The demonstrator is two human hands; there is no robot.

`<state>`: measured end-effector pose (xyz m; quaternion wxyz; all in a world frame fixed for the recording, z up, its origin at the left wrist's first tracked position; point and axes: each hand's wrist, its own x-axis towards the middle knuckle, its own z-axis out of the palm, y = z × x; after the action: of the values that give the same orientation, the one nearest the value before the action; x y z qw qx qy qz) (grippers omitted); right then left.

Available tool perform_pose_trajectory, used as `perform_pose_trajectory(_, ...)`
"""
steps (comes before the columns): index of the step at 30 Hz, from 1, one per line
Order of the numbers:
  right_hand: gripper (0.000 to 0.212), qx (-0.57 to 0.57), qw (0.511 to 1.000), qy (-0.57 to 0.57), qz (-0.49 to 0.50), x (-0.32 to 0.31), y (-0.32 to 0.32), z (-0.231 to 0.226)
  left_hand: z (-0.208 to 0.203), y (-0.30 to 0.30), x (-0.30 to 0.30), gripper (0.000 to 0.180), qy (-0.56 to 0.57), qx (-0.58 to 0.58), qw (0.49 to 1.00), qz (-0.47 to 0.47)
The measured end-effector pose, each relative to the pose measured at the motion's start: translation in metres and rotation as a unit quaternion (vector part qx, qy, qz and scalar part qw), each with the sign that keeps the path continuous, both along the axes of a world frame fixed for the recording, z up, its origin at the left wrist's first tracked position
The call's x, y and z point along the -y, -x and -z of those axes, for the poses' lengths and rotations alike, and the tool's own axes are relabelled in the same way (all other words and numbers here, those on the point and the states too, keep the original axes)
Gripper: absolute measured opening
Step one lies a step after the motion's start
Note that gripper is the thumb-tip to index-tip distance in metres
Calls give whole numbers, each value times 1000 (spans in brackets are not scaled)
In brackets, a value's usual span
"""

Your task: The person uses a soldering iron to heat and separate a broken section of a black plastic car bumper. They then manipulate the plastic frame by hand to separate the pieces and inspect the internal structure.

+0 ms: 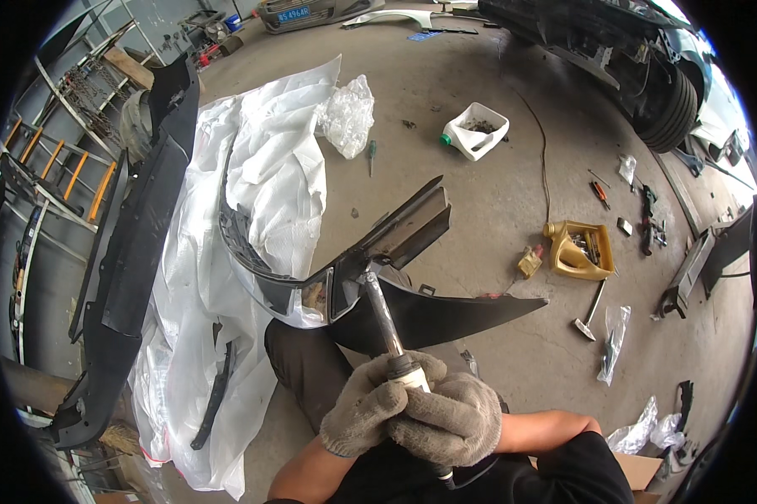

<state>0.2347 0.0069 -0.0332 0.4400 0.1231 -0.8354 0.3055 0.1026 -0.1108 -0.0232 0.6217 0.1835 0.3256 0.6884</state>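
My left hand [363, 409] and my right hand [454, 420], both in grey knit gloves, are closed together around the pale handle of what looks like a hot-air welding gun [384, 315]. Its long metal barrel points up and away from me, and a dark cord end shows below my hands. The barrel's tip is at a black plastic car trim part [420, 323], near a joint in its frame; whether they touch I cannot tell. This part lies across my knee, with a curved arm to the left and a pointed end to the right.
White plastic sheeting [252, 160] covers the floor at left, beside a long black bumper [147, 227]. A cut white jug [486, 126], a cut yellow jug [593, 269] with small parts, a hammer [590, 319] and a screwdriver [372, 158] lie around. A car tyre [668, 109] stands far right.
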Motion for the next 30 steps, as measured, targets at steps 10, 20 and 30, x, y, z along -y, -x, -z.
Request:
perform_pose_trajectory(10,31,-47,999,6,-5,0,5,2,-5,3,1,64,7,-19,1000,4)
perform_pose_trajectory(20,36,-49,998,-1,-38,-1,9,-16,-23,13,2,75,34,-94,995,3)
perform_pose_trajectory(30,45,-9,996,-64,-68,6,20,-28,-18,24,11,68,27,-85,996,5)
